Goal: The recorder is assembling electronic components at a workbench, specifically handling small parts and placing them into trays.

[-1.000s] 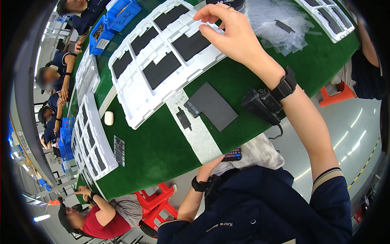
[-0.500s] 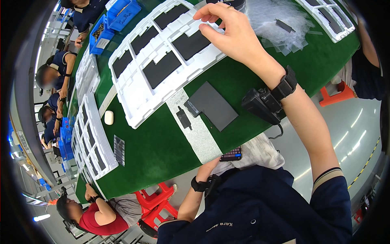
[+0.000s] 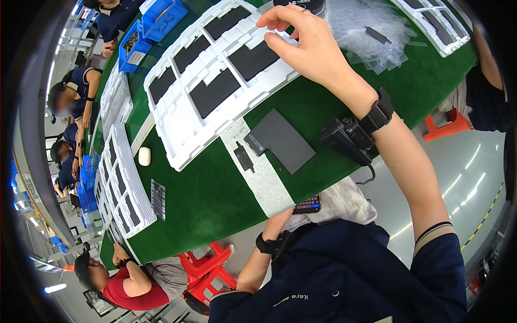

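My right hand (image 3: 309, 43) hovers above the right part of a white plastic tray (image 3: 175, 142). Its thumb stands apart from loosely bent fingers, with nothing between them. Dark flat battery-like pieces (image 3: 215, 92) sit in the tray's compartments. Nearer to me, a notched dark grey battery-like piece (image 3: 283, 141) lies partly on a pale strip (image 3: 264, 188), beside a small black tabbed piece (image 3: 244, 156). At the table's near edge is my left hand (image 3: 280, 219), its fingers mostly hidden. A phone (image 3: 308, 204) with a lit keyboard is right beside it; whether I grip it cannot be seen.
Clear plastic films (image 3: 371, 32) are heaped at the back right, near another white tray (image 3: 449, 46). Stacked trays (image 3: 129, 215) and a white rounded object (image 3: 144, 156) lie left. Blue bins (image 3: 134, 48) stand far left. Several co-workers sit around the green table (image 3: 204, 215).
My left hand has shifted slightly to the right and up, by the phone. My right hand stays put. The co-worker in red at lower left has moved a little.
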Available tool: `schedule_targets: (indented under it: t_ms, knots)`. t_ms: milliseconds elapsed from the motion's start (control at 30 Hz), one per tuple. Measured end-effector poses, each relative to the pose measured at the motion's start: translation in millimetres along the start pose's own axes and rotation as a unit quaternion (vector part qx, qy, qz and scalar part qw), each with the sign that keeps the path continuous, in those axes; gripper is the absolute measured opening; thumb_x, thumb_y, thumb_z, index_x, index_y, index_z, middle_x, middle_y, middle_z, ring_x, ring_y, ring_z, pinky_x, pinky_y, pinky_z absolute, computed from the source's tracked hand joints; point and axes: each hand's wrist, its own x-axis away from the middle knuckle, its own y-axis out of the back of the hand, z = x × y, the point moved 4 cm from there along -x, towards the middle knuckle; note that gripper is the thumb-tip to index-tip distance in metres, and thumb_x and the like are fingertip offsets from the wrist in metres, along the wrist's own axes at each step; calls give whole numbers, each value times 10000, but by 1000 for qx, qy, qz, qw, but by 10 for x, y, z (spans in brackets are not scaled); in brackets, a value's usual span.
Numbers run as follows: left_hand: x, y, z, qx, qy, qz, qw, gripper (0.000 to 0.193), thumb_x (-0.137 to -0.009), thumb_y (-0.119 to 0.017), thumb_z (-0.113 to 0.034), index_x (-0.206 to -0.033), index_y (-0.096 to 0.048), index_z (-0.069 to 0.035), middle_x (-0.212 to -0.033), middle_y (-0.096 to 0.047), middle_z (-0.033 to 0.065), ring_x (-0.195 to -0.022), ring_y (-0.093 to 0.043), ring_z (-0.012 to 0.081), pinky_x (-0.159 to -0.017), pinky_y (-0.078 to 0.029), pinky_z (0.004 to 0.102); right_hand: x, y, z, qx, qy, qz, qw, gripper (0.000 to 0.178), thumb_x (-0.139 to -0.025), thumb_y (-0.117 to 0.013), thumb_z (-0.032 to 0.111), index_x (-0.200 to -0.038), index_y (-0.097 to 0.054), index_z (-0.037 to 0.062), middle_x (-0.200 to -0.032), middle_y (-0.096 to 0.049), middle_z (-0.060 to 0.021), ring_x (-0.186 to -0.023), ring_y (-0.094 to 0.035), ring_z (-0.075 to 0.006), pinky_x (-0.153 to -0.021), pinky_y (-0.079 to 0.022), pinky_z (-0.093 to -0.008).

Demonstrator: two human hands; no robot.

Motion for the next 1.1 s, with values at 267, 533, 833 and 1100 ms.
schedule_targets:
  t_ms: [267, 533, 833, 1100]
  knots:
    - [24, 78, -19, 3, -9, -12, 1000, 443, -813, -606, -320, -1129, -534, -18, -1118, -567, 119, -1013, -540, 235, -891, -406, 318, -17, -11, 19, -5, 9, -3, 1000, 161, -720, -581, 136, -856, -605, 52, -803, -573, -97, -775, -568, -212, -683, -467, -310]
    - [64, 21, -622, 11, -85, 61, 994, 465, -694, -736, -285, -1043, -571, -24, -973, -605, 65, -873, -573, 169, -783, -452, 280, -4, -2, -4, -6, -10, 4, 1000, 168, -717, -589, 138, -864, -610, 60, -794, -568, -95, -765, -566, -213, -671, -465, -308]
    - [101, 38, -469, 55, 0, 72, 996, 413, -782, -654, -305, -1067, -564, -21, -998, -610, 73, -885, -568, 161, -794, -442, 278, -13, 4, 16, -1, 8, -6, 1000, 168, -722, -587, 144, -864, -609, 56, -802, -571, -94, -770, -566, -213, -676, -465, -310]
    - [108, 49, -15, 38, 3, -17, 999, 331, -845, -571, -247, -1053, -570, 11, -998, -614, 104, -905, -573, 189, -802, -439, 298, -56, 32, 138, -35, -10, 26, 999, 168, -703, -564, 57, -859, -547, -4, -764, -538, -150, -748, -551, -279, -685, -441, -341]
